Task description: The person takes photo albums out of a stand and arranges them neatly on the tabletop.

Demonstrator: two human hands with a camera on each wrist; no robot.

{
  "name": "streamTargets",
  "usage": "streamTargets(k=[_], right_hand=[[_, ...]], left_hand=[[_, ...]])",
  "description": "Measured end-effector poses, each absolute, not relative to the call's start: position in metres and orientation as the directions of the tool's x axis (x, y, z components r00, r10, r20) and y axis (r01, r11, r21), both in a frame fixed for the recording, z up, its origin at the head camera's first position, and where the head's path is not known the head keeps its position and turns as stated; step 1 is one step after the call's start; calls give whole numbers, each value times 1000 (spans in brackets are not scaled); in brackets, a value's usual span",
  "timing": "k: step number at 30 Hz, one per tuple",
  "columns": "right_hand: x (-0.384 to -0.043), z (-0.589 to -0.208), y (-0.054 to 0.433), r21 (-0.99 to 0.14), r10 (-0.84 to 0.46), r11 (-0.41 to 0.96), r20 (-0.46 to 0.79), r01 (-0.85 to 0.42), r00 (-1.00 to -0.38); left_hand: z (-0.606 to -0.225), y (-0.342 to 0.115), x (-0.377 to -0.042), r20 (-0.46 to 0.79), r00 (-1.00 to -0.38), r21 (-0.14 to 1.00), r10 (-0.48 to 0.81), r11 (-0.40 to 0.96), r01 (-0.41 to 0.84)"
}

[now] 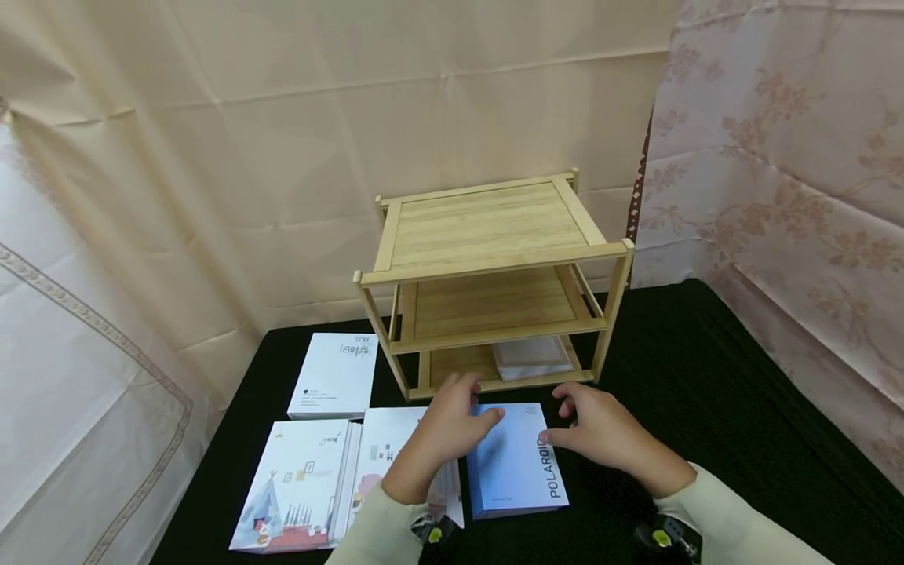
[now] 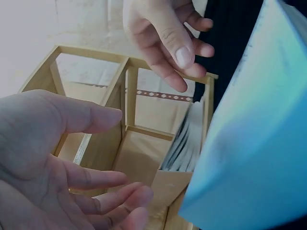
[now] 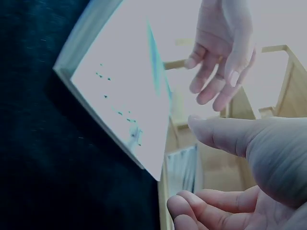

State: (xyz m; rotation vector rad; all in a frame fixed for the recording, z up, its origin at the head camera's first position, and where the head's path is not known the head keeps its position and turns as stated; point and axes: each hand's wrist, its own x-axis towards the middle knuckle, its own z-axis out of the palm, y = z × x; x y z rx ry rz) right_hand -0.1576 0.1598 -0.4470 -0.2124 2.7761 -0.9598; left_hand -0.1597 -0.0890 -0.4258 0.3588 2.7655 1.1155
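Note:
A blue album marked POLAROID [image 1: 512, 463] lies flat on the black cloth in front of the wooden shelf [image 1: 494, 235]. Over its left side hovers my left hand [image 1: 452, 428], fingers relaxed and apart, holding nothing. My right hand [image 1: 600, 428] is at the album's right edge, its thumb near the lettering; whether the thumb touches the cover I cannot tell. In the left wrist view both palms face each other with a gap between them, beside the blue album [image 2: 249, 143]. White books [image 1: 533, 359] lie on the shelf's bottom tier, at its right side.
To the left, an illustrated album [image 1: 297, 479] lies beside a second one [image 1: 381, 447], which my left arm partly covers. Behind them is a white book [image 1: 335, 373]. Beige curtain [image 1: 318, 157] hangs behind the shelf, and floral cloth [image 1: 798, 180] on the right.

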Motion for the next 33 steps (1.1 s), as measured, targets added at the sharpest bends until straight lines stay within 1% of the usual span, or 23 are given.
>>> streamTargets(k=[4, 12, 19, 23, 25, 29, 33], right_hand=[[-165, -445, 163, -647, -184, 760, -124, -61, -975], [-184, -435, 167, -675, -179, 733, -81, -78, -981], [-199, -431, 167, -667, -188, 740, -75, -91, -979], [-206, -427, 165, -685, -189, 723, -74, -88, -979], [-208, -426, 166, -694, -187, 715, -69, -88, -980], [-211, -427, 169, -709, -170, 700, -52, -83, -984], [-214, -431, 170, -717, -161, 693, -46, -80, -986]], left_hand=[[-424, -83, -168, -60, -965, 728, 257, 673, 133], [-421, -74, -183, -82, -961, 766, 265, 634, 110], [-427, -71, -197, -121, -970, 817, 212, 577, 24], [-436, -71, -203, -131, -977, 858, 170, 513, -26], [-441, -70, -205, -130, -980, 887, 150, 458, -47], [-450, -68, -207, -111, -986, 931, 128, 361, -57], [-454, -64, -209, -103, -986, 945, 128, 322, -57]])
